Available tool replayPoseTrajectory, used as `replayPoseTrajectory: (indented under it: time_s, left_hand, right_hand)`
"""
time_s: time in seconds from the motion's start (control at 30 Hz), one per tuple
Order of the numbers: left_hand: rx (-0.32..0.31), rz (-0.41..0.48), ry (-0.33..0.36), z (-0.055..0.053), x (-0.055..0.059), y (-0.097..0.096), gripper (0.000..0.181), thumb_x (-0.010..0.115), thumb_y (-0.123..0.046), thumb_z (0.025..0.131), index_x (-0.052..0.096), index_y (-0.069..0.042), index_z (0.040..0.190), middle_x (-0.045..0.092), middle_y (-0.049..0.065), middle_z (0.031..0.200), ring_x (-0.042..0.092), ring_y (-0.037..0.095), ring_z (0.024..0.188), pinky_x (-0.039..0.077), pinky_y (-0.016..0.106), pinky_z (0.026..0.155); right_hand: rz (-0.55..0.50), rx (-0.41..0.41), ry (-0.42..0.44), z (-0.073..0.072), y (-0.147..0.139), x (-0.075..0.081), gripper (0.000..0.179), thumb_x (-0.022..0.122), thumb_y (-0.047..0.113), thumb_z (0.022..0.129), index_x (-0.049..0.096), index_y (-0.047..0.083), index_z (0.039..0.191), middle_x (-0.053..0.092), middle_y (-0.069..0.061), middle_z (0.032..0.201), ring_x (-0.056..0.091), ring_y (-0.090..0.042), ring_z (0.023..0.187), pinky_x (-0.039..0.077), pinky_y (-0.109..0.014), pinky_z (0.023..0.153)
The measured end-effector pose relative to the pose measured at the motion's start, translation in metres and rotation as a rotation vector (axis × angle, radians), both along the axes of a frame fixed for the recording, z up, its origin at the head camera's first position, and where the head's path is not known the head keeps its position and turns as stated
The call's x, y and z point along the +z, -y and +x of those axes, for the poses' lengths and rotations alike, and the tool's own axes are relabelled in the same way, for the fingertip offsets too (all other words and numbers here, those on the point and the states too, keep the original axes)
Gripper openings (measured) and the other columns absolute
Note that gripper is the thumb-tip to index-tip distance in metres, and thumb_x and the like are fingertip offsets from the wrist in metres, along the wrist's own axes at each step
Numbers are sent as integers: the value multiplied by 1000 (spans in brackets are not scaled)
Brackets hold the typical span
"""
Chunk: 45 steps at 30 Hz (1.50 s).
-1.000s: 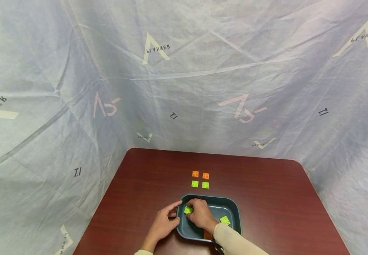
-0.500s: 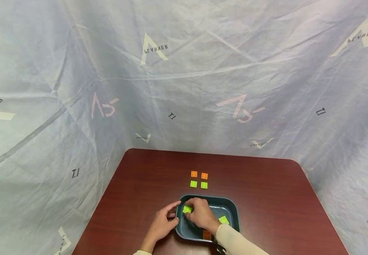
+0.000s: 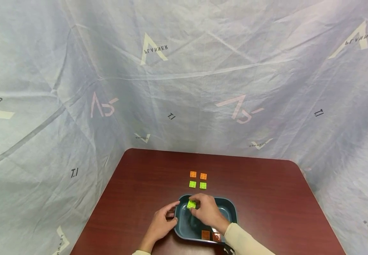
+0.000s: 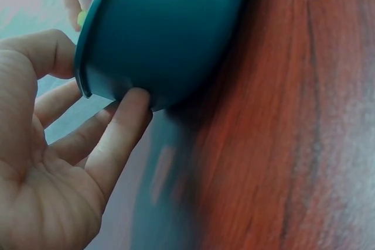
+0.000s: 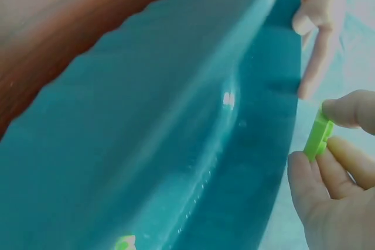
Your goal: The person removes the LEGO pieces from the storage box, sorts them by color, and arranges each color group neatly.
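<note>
A light-green toy building brick [image 3: 191, 204] is pinched between the thumb and fingers of my right hand [image 3: 208, 211], above the far left part of a dark teal tray [image 3: 187, 226]. In the right wrist view the brick [image 5: 317, 134] is held at its ends, studs toward the palm. My left hand [image 3: 160, 225] rests against the tray's left side. The left wrist view shows its fingertips touching the outer wall [image 4: 164, 39] near the rim. Two orange-brown bricks [image 3: 205, 235] lie in the tray's near part. Part of another green brick [image 5: 125, 243] shows low in the right wrist view.
Beyond the tray, two orange bricks [image 3: 193, 174] lie behind two green bricks [image 3: 192, 184] on the dark red wooden table [image 3: 260, 187]. Printed grey-white sheeting [image 3: 203, 81] hangs around the table's far and side edges. My right forearm [image 3: 246, 241] crosses the tray's near right corner.
My right hand has lifted the green brick slightly and moved it right and away from me. The second orange-brown brick now shows, while the tray's other green brick is hidden in the head view.
</note>
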State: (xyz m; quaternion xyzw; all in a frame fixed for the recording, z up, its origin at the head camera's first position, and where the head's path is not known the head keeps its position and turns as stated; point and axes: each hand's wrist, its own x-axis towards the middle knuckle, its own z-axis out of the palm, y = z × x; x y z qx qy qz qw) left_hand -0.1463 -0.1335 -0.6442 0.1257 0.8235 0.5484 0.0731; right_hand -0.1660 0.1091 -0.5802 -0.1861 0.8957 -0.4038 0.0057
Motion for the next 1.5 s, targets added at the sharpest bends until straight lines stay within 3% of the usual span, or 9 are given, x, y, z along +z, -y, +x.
replayPoseTrajectory:
  time_s: [0.13,0.4,0.67,0.83,0.97,1.17,1.5]
  left_hand:
    - [2,-7,-6,0,0,0,59,73,-10,93,62,-21,149,72,12,129,76,24,107,59,24,82]
    - [12,-8,-11,1,0,0,59,74,-10,91,63,-21,148,73,12,128,76,24,106,59,24,81]
    - [14,-20,-3,1,0,1,60,74,-12,91,62,-22,149,71,14,132,75,27,108,59,25,82]
    - [19,-27,2,1,1,1,59,74,-10,92,63,-23,148,71,14,132,75,28,108,59,26,81]
    - [23,-30,-5,0,1,0,59,73,-10,92,63,-23,148,71,14,131,75,28,108,59,26,81]
    - [21,-17,-15,1,1,0,59,73,-9,91,63,-20,148,72,15,131,75,30,108,59,25,82]
    - [20,-3,-20,2,2,0,60,73,-7,90,63,-18,148,73,13,130,75,27,106,59,24,82]
  right_hand:
    - [-12,-1,31,0,-10,5,36,83,15,90,77,8,125,76,-3,117,72,-9,91,59,-25,74]
    - [-29,-9,41,-1,-25,22,35,80,12,92,75,13,128,73,-7,126,76,-22,104,63,-31,82]
    - [-43,-114,-27,-13,-37,31,38,84,3,86,77,12,123,75,-8,123,78,-23,102,64,-34,83]
    - [-60,-159,-19,-21,-42,35,40,83,-2,84,77,7,123,75,-8,121,76,-21,103,64,-33,82]
    - [-38,-173,-23,-27,-46,36,40,83,-2,85,77,7,123,74,-8,121,75,-20,102,64,-31,80]
    - [-5,-190,-35,-38,-51,34,40,82,0,85,77,7,125,74,-9,124,74,-21,101,64,-39,85]
    - [48,-197,-42,-56,-59,23,38,80,0,86,77,6,124,75,-10,121,72,-27,96,61,-43,82]
